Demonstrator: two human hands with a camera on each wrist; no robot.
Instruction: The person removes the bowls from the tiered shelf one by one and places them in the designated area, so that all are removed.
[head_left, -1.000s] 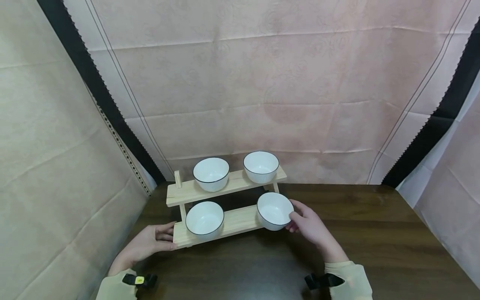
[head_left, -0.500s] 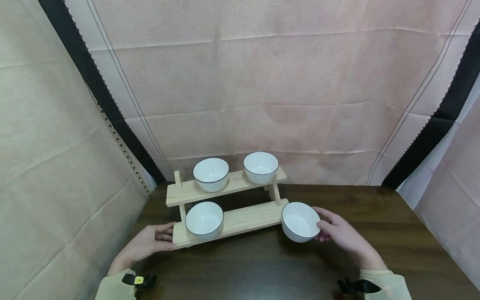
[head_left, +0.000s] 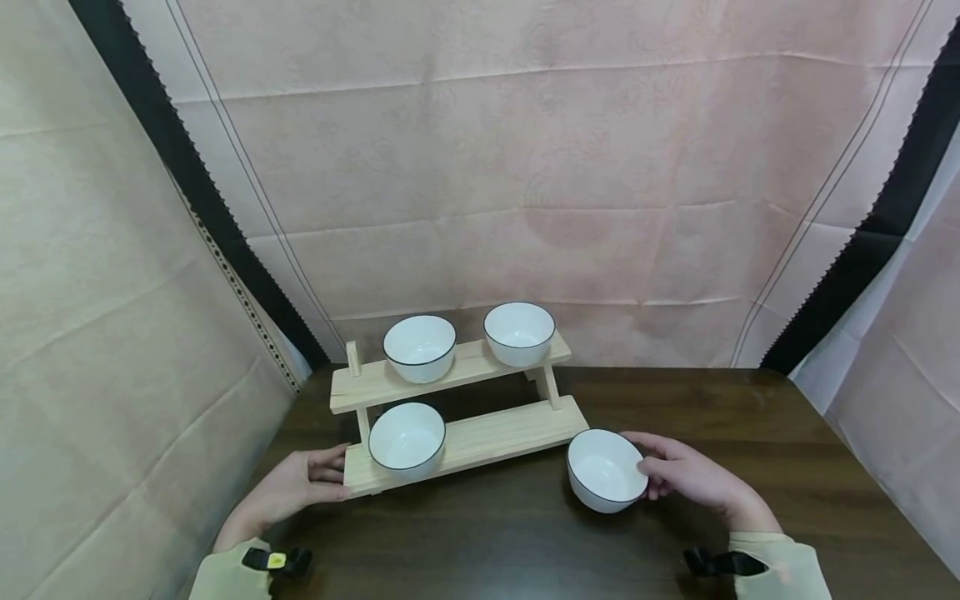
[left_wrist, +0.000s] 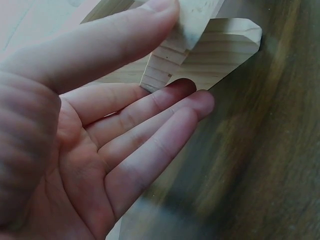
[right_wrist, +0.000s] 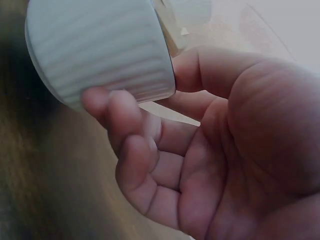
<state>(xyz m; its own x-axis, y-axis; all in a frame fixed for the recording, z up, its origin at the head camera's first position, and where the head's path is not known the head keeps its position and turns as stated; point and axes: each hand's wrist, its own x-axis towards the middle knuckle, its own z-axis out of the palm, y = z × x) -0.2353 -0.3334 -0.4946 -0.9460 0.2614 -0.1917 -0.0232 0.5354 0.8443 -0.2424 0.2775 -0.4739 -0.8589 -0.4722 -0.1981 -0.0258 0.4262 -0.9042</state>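
Observation:
My right hand (head_left: 693,477) pinches a white bowl (head_left: 603,468) with a dark rim, thumb at the rim and fingers against its outside. In the right wrist view the bowl's ribbed outer wall (right_wrist: 100,50) shows above the curled fingers. The bowl is just off the front right corner of a two-tier wooden display stand (head_left: 517,429). My left hand (head_left: 288,487) holds the left end of the stand's lower board. The left wrist view shows the thumb (left_wrist: 125,37) over the board's end (left_wrist: 167,62) and the other fingers extended below it.
On the lower board's left side sits a matching bowl (head_left: 407,437). Two more stand on the upper board, a left bowl (head_left: 420,346) and a right bowl (head_left: 519,332). Everything is on a dark wooden table (head_left: 465,542), with a pale cloth backdrop (head_left: 525,183) behind.
My right hand has carried its bowl off the right side of the lower board, rightward and then toward the front. The left hand has stayed at the stand's left end.

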